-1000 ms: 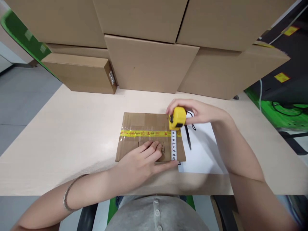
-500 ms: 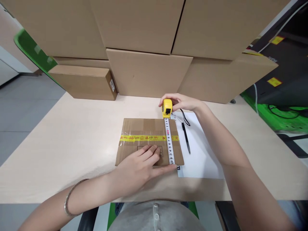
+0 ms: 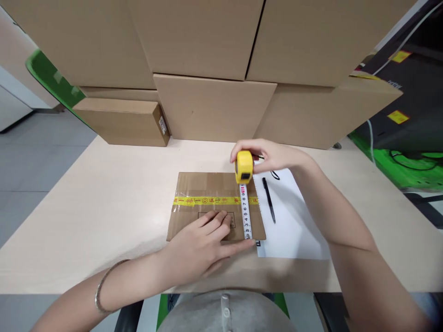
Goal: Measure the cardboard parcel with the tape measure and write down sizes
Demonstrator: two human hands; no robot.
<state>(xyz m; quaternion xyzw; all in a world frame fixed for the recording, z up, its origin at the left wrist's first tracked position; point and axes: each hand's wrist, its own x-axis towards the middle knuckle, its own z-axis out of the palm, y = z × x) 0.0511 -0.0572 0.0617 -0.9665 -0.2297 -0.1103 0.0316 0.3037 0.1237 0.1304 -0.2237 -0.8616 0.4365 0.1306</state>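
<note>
A flat cardboard box (image 3: 194,183) with a yellow printed tape strip (image 3: 207,200) across it lies in front of me on the table. My left hand (image 3: 202,240) rests on its near part, fingers stretched out, one of them along the near edge by the end of the measuring blade. In my right hand (image 3: 270,154) is a yellow tape measure (image 3: 244,167), held over the box's far right part. Its white blade (image 3: 245,210) runs from the case to the near edge, numbers facing up. The wrist strap (image 3: 275,175) shows behind the right hand.
A white paper sheet (image 3: 294,230) lies right of the box, with a black pen (image 3: 269,200) on it. A closed carton (image 3: 128,122) stands at the back left. Tall cardboard panels (image 3: 214,108) border the table's far side. Dark equipment (image 3: 391,110) is at the right.
My right hand has brought the tape measure nearer and raised it over the box, so less blade shows. My left hand keeps its place on the box.
</note>
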